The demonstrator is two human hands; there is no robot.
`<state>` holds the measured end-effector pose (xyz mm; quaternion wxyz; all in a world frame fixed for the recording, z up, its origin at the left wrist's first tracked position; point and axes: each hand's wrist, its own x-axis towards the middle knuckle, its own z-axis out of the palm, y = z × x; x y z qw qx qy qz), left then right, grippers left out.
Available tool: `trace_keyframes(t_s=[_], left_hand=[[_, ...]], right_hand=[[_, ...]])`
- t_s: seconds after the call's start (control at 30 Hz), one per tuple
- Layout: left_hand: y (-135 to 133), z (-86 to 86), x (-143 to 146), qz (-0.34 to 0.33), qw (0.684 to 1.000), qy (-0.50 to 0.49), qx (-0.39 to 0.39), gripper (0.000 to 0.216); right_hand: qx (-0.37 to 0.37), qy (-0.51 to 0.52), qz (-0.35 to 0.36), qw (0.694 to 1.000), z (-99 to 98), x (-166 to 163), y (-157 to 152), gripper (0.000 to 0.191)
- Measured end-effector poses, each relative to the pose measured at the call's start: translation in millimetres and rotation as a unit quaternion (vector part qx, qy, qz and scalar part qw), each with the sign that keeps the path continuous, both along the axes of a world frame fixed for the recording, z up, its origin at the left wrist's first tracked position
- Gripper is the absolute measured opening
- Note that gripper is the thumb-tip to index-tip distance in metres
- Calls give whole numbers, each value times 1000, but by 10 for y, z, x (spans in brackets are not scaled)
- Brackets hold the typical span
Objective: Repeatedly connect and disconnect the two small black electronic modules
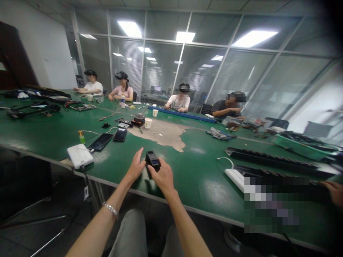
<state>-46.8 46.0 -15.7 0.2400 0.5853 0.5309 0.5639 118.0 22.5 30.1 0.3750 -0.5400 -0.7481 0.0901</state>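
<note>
- Two bare hands come forward over a green table [195,173], at the near edge, with a small black device [152,159] between them.
- The right hand [164,174] is closed on the black device, its thumb lying along the near end and its fingers around the right side.
- The left hand [137,166] is loose, fingers stretched out and apart from the thumb; its thumb tip is at the left side of the device, and whether it touches cannot be told.
- The device is tilted, its face with a small screen and buttons turned up; whether its bottom meets the table is hard to tell.
- A silvery bracelet [110,210] circles the left wrist.
- To the left of the hands lie a white box [79,156], a dark phone [100,142] and a second phone [120,135], with a small green bottle [81,137] behind the box.
- Beyond the hands a ragged brown patch [166,137] marks the tabletop, with a paper cup [148,123] at its far left part and another cup [155,113] farther back.
- To the right are grey gloves [218,134], a white bar [235,179] with a cable, long black strips [268,159] and a green basket [297,152].
- Four people [179,102] sit along the far side; another person's hand [334,191] shows at the right edge.
</note>
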Motion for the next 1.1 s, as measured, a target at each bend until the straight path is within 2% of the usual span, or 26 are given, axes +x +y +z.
trace_keyframes(t_s=[0.13,0.23,0.37,0.47,0.63,0.8,0.97,1.1], left_hand=[[46,-42,31,12,1000,24,5,64],[71,-54,22,25,1000,-7,0,60],[71,-41,20,32,999,-32,-7,58],[37,-1,46,22,1000,-13,-16,58],[-6,66,80,40,999,-4,-18,59],[1,53,80,35,999,-13,-15,58],[13,33,83,42,999,-22,-13,60],[-16,76,93,47,999,-24,-13,59]], right_hand=[[-12,15,-25,1000,-40,-47,-88,46],[-8,44,-38,998,12,-69,-101,44],[20,126,-26,992,155,0,23,45],[32,172,-41,984,179,131,145,48],[10,137,-83,987,-3,325,214,49],[-6,70,-110,991,-164,350,225,53],[24,42,-106,993,-229,352,259,65],[3,36,-98,995,-223,363,247,55]])
